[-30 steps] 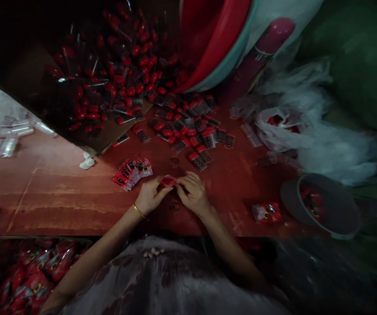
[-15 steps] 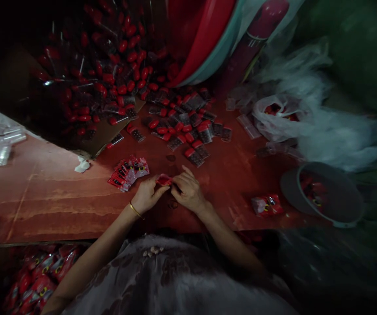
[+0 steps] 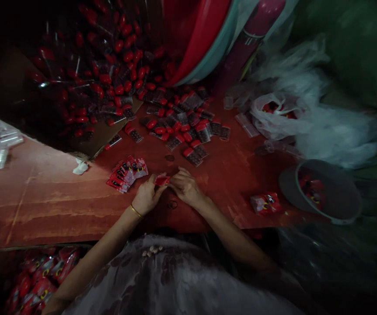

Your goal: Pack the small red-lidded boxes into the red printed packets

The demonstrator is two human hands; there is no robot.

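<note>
Between my hands, over the front middle of the red table, is a small red packet (image 3: 162, 180). My left hand (image 3: 145, 194), with a gold bangle at the wrist, pinches its left side. Fingers of my right hand (image 3: 186, 187) are closed at the packet's right edge. A fan of red printed packets (image 3: 127, 174) lies just left of my left hand. Beyond the hands lies a pile of small clear containers with red caps (image 3: 188, 124), dark pieces inside them.
An open cardboard box (image 3: 101, 142) of red-capped containers stands at back left, red and teal basins (image 3: 204, 65) behind. A grey bucket (image 3: 288, 186), a packet stack (image 3: 265, 203) and plastic bags (image 3: 336, 138) are at right. Red packets (image 3: 42, 286) fill a lower-left box.
My right hand's fingers have drawn in closer together at the packet's edge. The packet remains between my hands, and the whole view has shifted slightly.
</note>
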